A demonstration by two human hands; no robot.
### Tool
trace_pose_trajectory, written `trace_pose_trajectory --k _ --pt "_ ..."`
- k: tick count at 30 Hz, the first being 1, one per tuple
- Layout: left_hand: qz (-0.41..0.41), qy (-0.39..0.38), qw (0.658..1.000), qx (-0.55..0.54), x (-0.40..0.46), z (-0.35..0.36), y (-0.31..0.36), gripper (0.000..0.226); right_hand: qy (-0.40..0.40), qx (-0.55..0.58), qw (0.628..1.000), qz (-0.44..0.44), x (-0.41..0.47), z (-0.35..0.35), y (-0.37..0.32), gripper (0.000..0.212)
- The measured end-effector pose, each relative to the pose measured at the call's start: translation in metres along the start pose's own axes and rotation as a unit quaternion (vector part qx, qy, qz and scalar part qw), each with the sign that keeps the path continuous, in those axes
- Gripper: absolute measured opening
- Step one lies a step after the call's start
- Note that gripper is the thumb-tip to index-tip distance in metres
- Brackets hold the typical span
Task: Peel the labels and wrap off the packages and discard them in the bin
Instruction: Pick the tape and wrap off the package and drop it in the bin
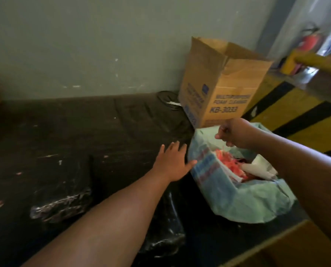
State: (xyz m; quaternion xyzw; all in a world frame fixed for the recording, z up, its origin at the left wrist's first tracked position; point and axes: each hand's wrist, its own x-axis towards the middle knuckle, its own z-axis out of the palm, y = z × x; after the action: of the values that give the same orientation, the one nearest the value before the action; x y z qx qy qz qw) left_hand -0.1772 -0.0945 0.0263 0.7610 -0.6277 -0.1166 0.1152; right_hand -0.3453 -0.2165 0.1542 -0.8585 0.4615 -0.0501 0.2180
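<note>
Left hand [172,162]: fingers spreading wide and flat, hovering over the dark surface [64,135], thumb just grazing the bin bag [238,201].
Right hand [232,133]: curling loosely above the bag's open mouth; can't tell if it's pinching anything.
Bag: sitting beside the cardboard box [218,89], holding red and white scraps [230,164].
Room: plenty of bare surface lying left.

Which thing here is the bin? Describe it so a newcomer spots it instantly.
Start at the tall open brown cardboard box printed "FOAM CLEANSER" against the grey wall. Just in front of it on the dark floor sits a pale green plastic bag, mouth open. Only it holds red and white scraps.
</note>
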Motion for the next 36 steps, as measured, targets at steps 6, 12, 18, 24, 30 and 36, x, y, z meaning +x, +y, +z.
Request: trace_pose_trajectory --k 6,12,18,24,30,36 --pt "-0.002 -0.015 0.999 -0.033 0.037 0.042 0.099 0.082 0.037 -0.148 0.988 0.026 -0.026 -0.047 0.077 0.035" --pt "-0.029 -0.042 0.998 -0.030 0.054 0.061 0.135 0.085 0.019 -0.187 0.981 0.038 -0.023 -0.062 0.117 0.045" --pt "-0.046 -0.036 0.998 -0.022 0.074 0.072 0.141 0.091 -0.022 -0.169 0.985 0.026 -0.009 -0.060 0.138 0.024" --pt "-0.043 -0.037 0.998 -0.035 0.080 0.089 0.138 0.097 -0.049 -0.193 0.980 0.002 0.009 -0.054 0.145 0.017" --pt "-0.026 0.005 0.998 -0.061 0.080 0.096 0.135 0.097 -0.062 -0.208 0.976 -0.001 0.025 -0.053 0.146 0.018" --pt "-0.025 0.017 0.997 -0.073 0.079 0.097 0.135 0.096 -0.071 -0.199 0.978 -0.003 0.033 -0.048 0.144 0.025"
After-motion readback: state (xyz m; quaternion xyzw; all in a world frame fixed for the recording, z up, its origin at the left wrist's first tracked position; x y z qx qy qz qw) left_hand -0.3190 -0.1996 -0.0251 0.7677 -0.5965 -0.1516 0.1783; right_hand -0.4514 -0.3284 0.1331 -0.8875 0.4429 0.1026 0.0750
